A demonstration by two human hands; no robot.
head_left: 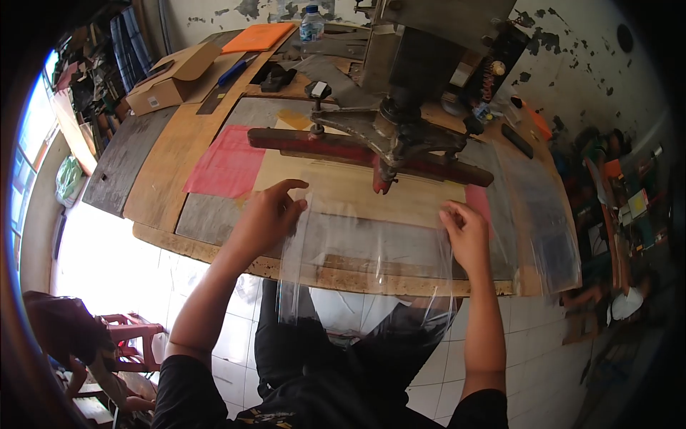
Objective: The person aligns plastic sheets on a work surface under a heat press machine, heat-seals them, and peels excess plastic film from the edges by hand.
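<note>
A clear plastic sheet (pixel 368 250) hangs between my two hands, its upper part over the work table and its lower part falling past the table's front edge above my lap. At its upper left corner my left hand (pixel 275 214) is closed in a pinch on the sheet. My right hand (pixel 466 232) pinches the upper right edge. Just beyond the sheet lies a pale yellow board (pixel 343 179) with pink material (pixel 227 161) at its left. Over the board stands a metal press head with a long red-and-black bar (pixel 321 146).
A cardboard box (pixel 171 79), an orange folder (pixel 257 38) and a water bottle (pixel 311 25) are at the back left. Further clear sheets (pixel 547 239) hang at the table's right edge. Another person (pixel 71 332) is at the lower left, beside a red stool (pixel 132 332).
</note>
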